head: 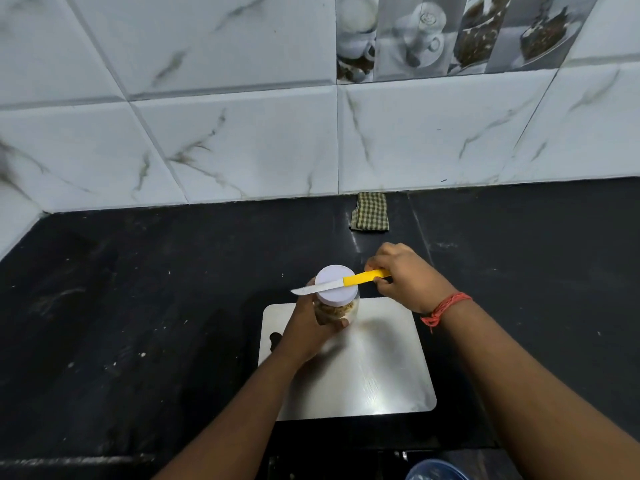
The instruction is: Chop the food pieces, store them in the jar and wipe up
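My left hand (308, 327) grips a clear jar (337, 311) with a white lid (337, 284), holding it over the far left corner of a steel chopping board (381, 368). Brownish food pieces show through the jar's wall. My right hand (403, 275) pinches the yellow handle of a small knife (360, 279). The knife lies across the top of the lid, its blade pointing left past the rim. The board's surface looks bare.
A folded green checked cloth (370, 212) lies against the tiled wall behind the board. The black stone counter (138, 306) carries pale specks and smears. A blue round object (433, 472) shows at the bottom edge, below the counter's front.
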`<state>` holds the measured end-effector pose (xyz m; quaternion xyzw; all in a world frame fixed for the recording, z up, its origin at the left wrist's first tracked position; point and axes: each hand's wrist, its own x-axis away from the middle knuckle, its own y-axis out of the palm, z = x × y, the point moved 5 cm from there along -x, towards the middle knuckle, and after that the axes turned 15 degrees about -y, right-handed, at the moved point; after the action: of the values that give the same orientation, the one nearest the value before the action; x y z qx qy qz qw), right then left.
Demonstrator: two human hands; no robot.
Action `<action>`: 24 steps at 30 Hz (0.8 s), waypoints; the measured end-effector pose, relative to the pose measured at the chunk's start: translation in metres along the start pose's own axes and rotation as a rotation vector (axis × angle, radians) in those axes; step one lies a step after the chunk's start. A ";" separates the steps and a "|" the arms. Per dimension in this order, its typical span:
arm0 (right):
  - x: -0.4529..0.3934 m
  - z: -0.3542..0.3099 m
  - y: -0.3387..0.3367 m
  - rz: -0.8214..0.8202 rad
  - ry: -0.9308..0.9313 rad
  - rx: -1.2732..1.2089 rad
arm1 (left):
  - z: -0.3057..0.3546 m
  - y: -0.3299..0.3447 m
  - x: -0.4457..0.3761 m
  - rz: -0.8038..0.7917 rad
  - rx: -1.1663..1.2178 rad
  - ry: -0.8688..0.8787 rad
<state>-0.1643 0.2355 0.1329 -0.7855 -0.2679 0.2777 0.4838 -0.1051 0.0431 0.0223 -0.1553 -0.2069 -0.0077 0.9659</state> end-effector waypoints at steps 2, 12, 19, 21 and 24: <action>0.000 -0.002 0.002 -0.011 0.001 -0.003 | -0.002 -0.001 0.000 0.015 -0.009 -0.013; -0.001 -0.010 0.003 -0.019 -0.005 0.019 | -0.005 -0.001 -0.001 0.042 -0.017 -0.019; -0.003 -0.014 0.003 -0.027 0.015 0.032 | -0.002 -0.005 0.003 0.058 -0.047 -0.026; -0.001 -0.013 0.000 -0.011 0.026 0.068 | -0.001 -0.007 0.005 0.066 -0.068 -0.013; 0.001 -0.012 -0.005 0.045 0.056 0.113 | -0.005 -0.012 0.008 0.091 -0.094 -0.003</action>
<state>-0.1554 0.2307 0.1415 -0.7704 -0.2202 0.2810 0.5282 -0.0969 0.0306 0.0252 -0.2099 -0.2003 0.0266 0.9566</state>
